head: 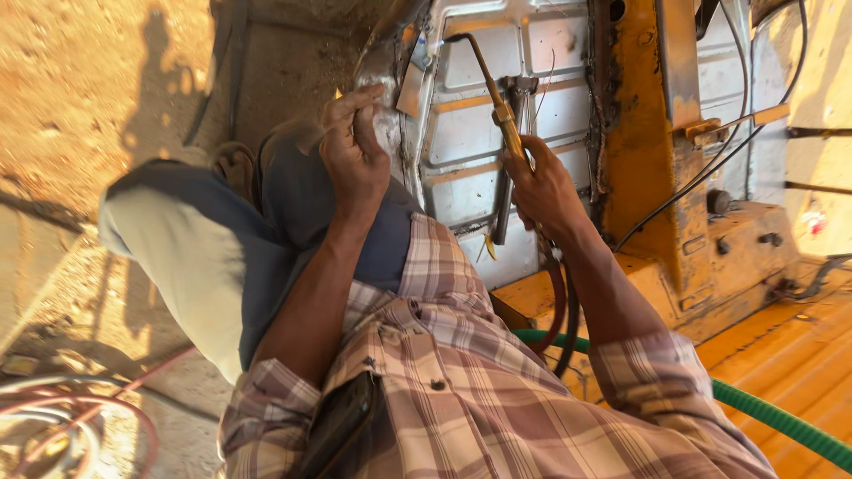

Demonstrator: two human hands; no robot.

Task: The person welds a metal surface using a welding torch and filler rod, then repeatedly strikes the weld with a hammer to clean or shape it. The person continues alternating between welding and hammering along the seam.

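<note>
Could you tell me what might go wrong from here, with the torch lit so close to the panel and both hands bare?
1. The left hand holds a thin rod near the torch flame; with no glove, heat or spatter could burn it.
2. The hoses trail under the right hand and across the lap; sparks could damage them.
3. Wires hang on the orange frame nearby and might scorch.
</note>
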